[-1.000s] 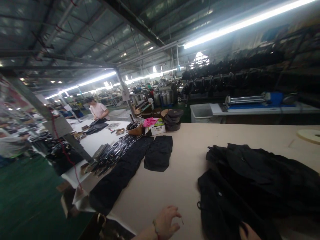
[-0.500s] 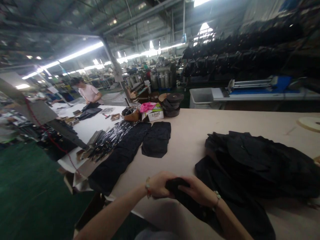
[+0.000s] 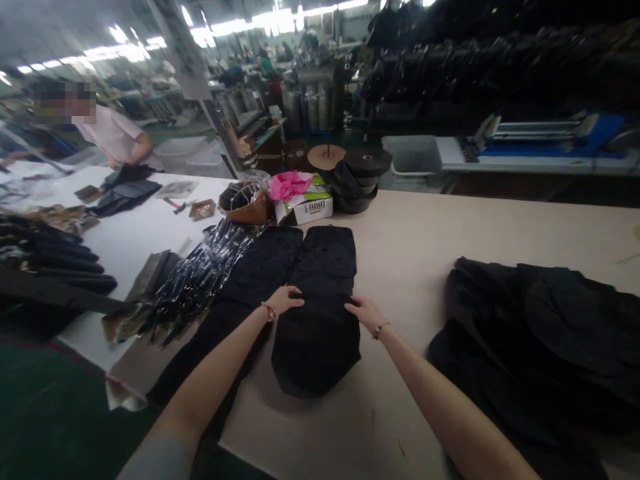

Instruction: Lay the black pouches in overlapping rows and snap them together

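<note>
Desk [image 3: 410,247] carries one black heap [image 3: 540,333], cut off at right. Left hand [image 3: 286,301] and right hand [image 3: 366,315], nearly closed, pinch opposite edges of one black panel [image 3: 320,340] left of the black heap; its underside is hidden.

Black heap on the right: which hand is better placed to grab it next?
Right hand, probably: nearer the heap, at the right edge of the black piece; the left hand is at the left edge.

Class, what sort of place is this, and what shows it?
Probably a sewing or textile workshop: black fabric pieces lie on the table, rolls of black strip are stacked at its far edge, and a co-worker handles dark cloth.
</note>
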A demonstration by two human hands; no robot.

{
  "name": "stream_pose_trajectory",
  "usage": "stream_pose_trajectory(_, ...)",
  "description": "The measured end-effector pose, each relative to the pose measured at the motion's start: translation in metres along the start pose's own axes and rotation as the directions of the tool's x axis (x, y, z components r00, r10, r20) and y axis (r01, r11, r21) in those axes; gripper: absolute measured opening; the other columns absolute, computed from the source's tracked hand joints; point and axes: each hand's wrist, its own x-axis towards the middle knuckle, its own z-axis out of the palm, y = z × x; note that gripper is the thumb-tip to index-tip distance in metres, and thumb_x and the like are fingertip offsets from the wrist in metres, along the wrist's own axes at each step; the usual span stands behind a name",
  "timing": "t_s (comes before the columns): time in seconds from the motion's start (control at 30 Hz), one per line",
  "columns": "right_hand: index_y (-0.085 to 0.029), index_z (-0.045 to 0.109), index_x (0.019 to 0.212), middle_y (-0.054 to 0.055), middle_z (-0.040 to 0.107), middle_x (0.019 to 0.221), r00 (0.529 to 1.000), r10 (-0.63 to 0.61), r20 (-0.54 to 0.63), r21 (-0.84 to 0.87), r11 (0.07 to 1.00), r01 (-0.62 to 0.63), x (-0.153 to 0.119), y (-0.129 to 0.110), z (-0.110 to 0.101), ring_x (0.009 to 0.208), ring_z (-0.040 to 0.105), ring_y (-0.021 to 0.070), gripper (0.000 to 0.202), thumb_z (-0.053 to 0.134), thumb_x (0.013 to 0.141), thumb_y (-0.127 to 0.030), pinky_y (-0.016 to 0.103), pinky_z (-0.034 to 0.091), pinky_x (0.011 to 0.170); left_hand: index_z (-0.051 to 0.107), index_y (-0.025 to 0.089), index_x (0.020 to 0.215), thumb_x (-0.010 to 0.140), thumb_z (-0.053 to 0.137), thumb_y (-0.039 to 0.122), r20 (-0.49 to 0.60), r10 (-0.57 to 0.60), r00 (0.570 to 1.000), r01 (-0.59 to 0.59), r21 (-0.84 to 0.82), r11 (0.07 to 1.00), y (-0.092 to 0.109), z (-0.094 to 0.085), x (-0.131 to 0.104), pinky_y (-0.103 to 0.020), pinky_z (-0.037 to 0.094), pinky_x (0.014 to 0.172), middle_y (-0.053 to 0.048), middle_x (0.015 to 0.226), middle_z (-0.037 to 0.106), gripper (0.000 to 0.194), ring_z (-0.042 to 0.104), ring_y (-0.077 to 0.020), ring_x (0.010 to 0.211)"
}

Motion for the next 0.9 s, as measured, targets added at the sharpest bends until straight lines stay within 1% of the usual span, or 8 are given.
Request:
stream_pose_trajectory(0.1,-0.015,0.069,0.094,0.008,0.071,0.103,0.97,0.11,-0.218,-0.056,0.991,-0.125,0.067,0.013,0.015,0.095,0.065,0.0203,0.022,0.063,0.075,-0.024,0.035,0.049,0.09,0.068,0.016,0.098,0.07,0.072,0.038,-0.119,-0.022,0.993,0.032,0.084,0.996,-0.02,-0.018,0.081,-0.029,0.049,0.085,-0.005,0.096,0.07,0.036,0.064,-0.0202,0.091)
stream_pose_trajectory(0.2,-0.013,0.069,0.097,0.011,0.07,0.104,0.924,0.183,-0.335,-0.079,0.972,-0.221,0.111,0.026,0.019,0.096,0.065,0.0208,0.024,0.063,0.074,-0.021,0.035,0.048,0.091,0.069,0.016,0.097,0.071,0.072,0.035,-0.135,-0.05,0.99,0.07,0.147,0.987,-0.035,-0.012,0.139,-0.029,0.048,0.086,-0.006,0.096,0.07,0.032,0.064,-0.0208,0.094)
stream_pose_trajectory(0.4,-0.012,0.065,0.109,0.012,0.068,0.104,0.87,0.225,-0.439,-0.068,0.957,-0.281,0.134,0.047,0.026,0.097,0.064,0.0224,0.036,0.064,0.074,-0.023,0.035,0.048,0.09,0.065,0.021,0.107,0.071,0.071,0.042,-0.191,-0.097,0.977,0.148,0.272,0.951,-0.035,0.005,0.163,-0.032,0.047,0.088,-0.009,0.108,0.068,0.042,0.063,-0.0238,0.101)
stream_pose_trajectory(0.5,-0.013,0.056,0.122,0.012,0.061,0.117,0.844,0.083,-0.529,-0.129,0.976,-0.177,0.092,0.048,0.037,0.107,0.058,0.0204,0.047,0.062,0.076,-0.022,0.035,0.044,0.097,0.05,0.022,0.131,0.074,0.069,0.044,-0.309,0.058,0.949,0.079,0.413,0.907,-0.02,0.014,0.131,-0.039,0.045,0.093,-0.013,0.124,0.061,0.064,0.056,-0.0283,0.113)
stream_pose_trajectory(0.63,-0.018,0.054,0.123,0.011,0.054,0.124,0.831,-0.172,-0.529,-0.336,0.942,-0.018,-0.018,0.059,0.041,0.117,0.049,0.0211,0.046,0.058,0.078,-0.019,0.037,0.038,0.105,0.041,0.021,0.138,0.083,0.056,0.043,-0.375,0.274,0.886,-0.053,0.506,0.861,-0.013,0.042,0.052,-0.047,0.036,0.105,-0.012,0.14,0.048,0.061,0.041,-0.031,0.129)
stream_pose_trajectory(0.73,-0.019,0.057,0.12,0.012,0.048,0.131,0.792,-0.175,-0.584,-0.436,0.892,-0.124,-0.121,0.083,0.02,0.124,0.043,0.0235,0.042,0.055,0.077,-0.015,0.04,0.033,0.108,0.046,0.022,0.134,0.087,0.049,0.04,-0.295,0.309,0.904,-0.127,0.505,0.854,-0.028,0.086,-0.033,-0.048,0.033,0.108,-0.01,0.14,0.049,0.051,0.041,-0.0289,0.13)
stream_pose_trajectory(0.87,-0.016,0.054,0.125,0.015,0.041,0.139,0.638,-0.054,-0.768,-0.435,0.776,-0.457,-0.239,0.125,-0.034,0.127,0.038,0.0295,0.045,0.056,0.08,-0.024,0.046,0.033,0.104,0.055,0.024,0.124,0.086,0.047,0.035,-0.06,0.285,0.957,-0.223,0.478,0.85,-0.05,0.171,-0.153,-0.045,0.036,0.108,-0.01,0.134,0.055,0.041,0.047,-0.0271,0.127)
stream_pose_trajectory(0.9,-0.017,0.054,0.126,0.016,0.039,0.142,0.649,-0.037,-0.76,-0.46,0.737,-0.496,-0.259,0.136,-0.047,0.128,0.036,0.0311,0.049,0.06,0.079,-0.029,0.046,0.032,0.103,0.056,0.024,0.123,0.085,0.047,0.034,-0.011,0.265,0.964,-0.228,0.473,0.851,-0.053,0.194,-0.178,-0.045,0.037,0.107,-0.01,0.134,0.055,0.04,0.048,-0.0268,0.126)
